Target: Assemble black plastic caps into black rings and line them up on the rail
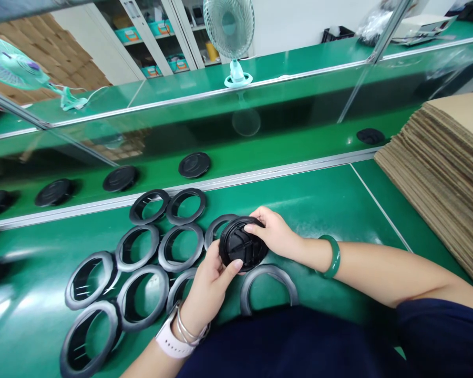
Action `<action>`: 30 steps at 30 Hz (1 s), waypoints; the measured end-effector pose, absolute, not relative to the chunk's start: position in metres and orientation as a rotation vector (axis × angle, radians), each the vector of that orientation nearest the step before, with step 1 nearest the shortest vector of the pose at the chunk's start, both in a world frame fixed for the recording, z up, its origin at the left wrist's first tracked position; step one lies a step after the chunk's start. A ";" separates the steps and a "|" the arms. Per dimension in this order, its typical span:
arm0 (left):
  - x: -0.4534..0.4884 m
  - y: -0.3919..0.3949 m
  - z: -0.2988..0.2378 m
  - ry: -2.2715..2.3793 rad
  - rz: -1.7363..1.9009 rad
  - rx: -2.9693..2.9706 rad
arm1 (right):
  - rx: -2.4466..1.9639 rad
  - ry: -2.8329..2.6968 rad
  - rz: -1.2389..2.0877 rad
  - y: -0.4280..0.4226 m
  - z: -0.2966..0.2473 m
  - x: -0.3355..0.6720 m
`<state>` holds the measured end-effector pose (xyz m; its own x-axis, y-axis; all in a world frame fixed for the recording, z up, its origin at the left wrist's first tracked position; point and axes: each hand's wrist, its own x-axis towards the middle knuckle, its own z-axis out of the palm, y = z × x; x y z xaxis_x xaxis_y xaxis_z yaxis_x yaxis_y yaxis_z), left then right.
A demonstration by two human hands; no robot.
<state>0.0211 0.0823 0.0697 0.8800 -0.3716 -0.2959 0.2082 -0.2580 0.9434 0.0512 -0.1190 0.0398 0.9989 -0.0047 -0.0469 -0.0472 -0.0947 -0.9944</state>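
Both my hands grip one round black plastic cover [242, 244] above the green table. My left hand [213, 278] has its thumb on the lower edge of the cover and its fingers behind the left side. At the upper right, my right hand [274, 231] holds the rim, its thumb lying on the face and its fingers hidden behind. Ribs show on the cover's face. Close by, partly behind the cover, lies a black ring [216, 227]. Another black ring [268, 273] sits just below it, near my body.
Several more black rings [180, 247] stand grouped on the green table [319, 199] to the left. Beyond a metal rail, black discs [194, 165] lie on a green belt. Stacked cardboard [437, 157] rises at right. Two fans [229, 26] stand on the far shelf.
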 end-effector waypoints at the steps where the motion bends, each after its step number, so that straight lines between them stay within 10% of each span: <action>1: 0.021 0.082 0.070 -0.129 -0.548 1.752 | -1.665 0.039 0.042 -0.119 0.041 0.051; 30: 0.022 0.080 0.070 -0.099 -0.504 1.680 | -1.279 -0.152 0.250 -0.126 0.034 0.063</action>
<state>0.0219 0.0804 0.0703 0.8987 -0.3460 -0.2695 0.2179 -0.1811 0.9590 0.0626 -0.1264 0.0338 0.9630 0.2681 -0.0265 -0.1005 0.2661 -0.9587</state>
